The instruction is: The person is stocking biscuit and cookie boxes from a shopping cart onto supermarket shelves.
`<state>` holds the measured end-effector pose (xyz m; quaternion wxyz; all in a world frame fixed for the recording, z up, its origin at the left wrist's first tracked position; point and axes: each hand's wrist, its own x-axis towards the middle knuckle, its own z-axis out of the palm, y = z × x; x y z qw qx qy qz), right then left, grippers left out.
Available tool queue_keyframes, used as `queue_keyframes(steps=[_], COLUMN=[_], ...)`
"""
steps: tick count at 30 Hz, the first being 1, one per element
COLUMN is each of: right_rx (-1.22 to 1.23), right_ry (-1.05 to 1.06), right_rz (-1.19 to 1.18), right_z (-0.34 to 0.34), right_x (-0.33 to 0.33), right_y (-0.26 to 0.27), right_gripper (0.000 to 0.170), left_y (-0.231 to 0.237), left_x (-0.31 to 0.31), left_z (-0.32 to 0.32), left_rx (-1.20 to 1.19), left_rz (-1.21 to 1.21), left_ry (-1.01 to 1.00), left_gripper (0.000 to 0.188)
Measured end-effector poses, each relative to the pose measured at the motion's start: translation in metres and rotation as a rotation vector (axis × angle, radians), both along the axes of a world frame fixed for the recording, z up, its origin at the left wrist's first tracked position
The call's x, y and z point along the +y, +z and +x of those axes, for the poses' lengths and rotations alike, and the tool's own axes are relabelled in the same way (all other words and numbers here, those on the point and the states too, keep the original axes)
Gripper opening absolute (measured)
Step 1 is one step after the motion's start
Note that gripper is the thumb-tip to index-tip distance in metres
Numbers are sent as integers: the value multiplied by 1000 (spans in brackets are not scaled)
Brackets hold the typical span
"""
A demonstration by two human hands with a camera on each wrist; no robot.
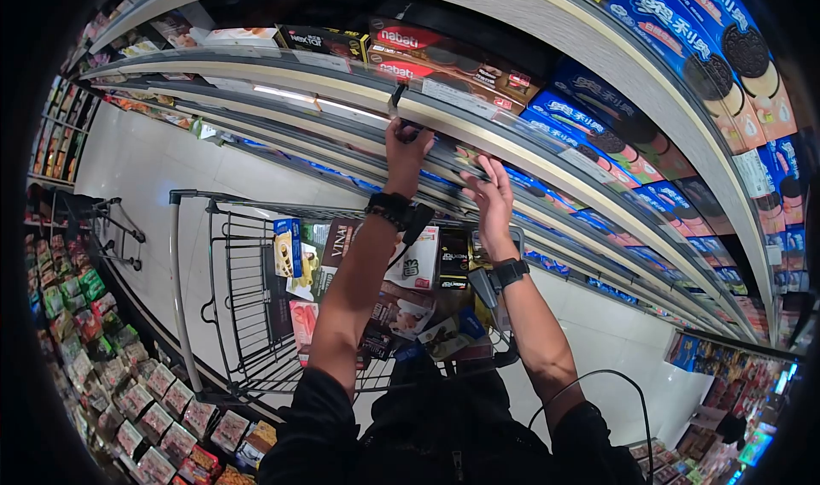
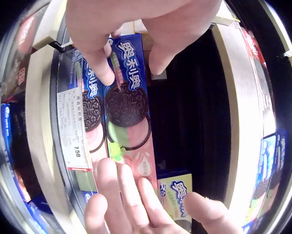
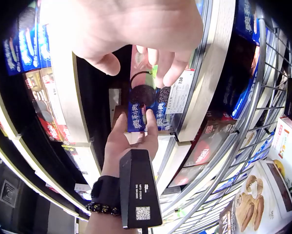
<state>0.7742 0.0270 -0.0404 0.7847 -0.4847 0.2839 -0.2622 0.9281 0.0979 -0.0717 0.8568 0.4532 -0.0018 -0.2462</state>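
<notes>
Left hand (image 1: 408, 150): thumb and forefinger pinched the blue end of a long blue-and-pink cardboard cookie box (image 2: 126, 105) across its width. Right hand (image 1: 491, 201): not grasping, fingers straight, tips over the box's pink end; couldn't confirm contact. Box was on the shelf, between the hands. Left-wrist view, from that box: matching blue-and-pink box (image 2: 93, 114) at 9 o'clock, just beside; white paper price tag (image 2: 73, 129) reading 7.50 further out at 9; pale green box (image 2: 177, 192) at 5. Head view, from the hands: red-and-brown nabati boxes (image 1: 406, 42) at 11 o'clock, big blue cookie boxes (image 1: 675, 36) at 2, grey metal wire cart (image 1: 178, 267) loaded with packages at 7.
</notes>
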Motion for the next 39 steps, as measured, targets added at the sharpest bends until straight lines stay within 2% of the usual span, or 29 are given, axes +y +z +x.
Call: queue_keyframes(steps=[10,12,13,16,17,18,20,21,24,25,26,28,29,30,32,33,34,39], right_rx=[-25,-10,16,77,136,195,207,219,324,305,306,262,255,257,240,249,253,351], right_ry=[18,-21,0,-20,-30,-38,-73,-54,-17,7,-2,52,55,44,100,112,104,145], right_rz=[22,43,14,-16,-33,-49,-41,-40,-90,-133,-138,-220,-218,-220,-254,-253,-252,-252], right_z=[-3,-11,-17,-42,-54,-66,-93,-109,-142,-148,-150,-152,-154,-155,-159,-163,-167,-201], right_x=[-4,-3,-4,-6,-8,-10,-12,-15,-23,-28,-32,-36,-38,-39,-41,-41,-41,-41], right_y=[-10,-12,-14,-20,-21,-24,-31,-34,-29,-28,-24,-13,-11,-10,-9,-10,-10,-25], right_gripper=[54,56,58,59,56,54,47,46,45,46,46,47,45,45,43,42,42,39], left_y=[7,8,9,15,32,41,55,52,34,16,18,21,10,2,-11,-11,-10,-2], left_x=[3,4,2,2,-2,-6,-15,-21,-37,-45,-51,-63,-61,-65,-75,-72,-72,-78], left_z=[-17,-31,-38,-58,-67,-74,-84,-84,-72,-64,-57,-47,-38,-30,-16,-15,-10,-3], left_rx=[6,-151,-153,-1323,-1358,-1355,-1681,-1765,-1821,-1850,-1853,-1580,-1898,-1901,-1172,-872,-871,-1109], left_rz=[6,240,233,461,656,655,770,851,958,887,876,940,756,743,511,274,269,608], left_ry=[0,51,39,110,-86,-87,-153,-110,-190,-168,-168,-503,-104,-108,-656,-714,-722,-799], left_gripper=[57,49,49,42,41,41,39,41,40,42,42,38,42,42,50,58,58,61])
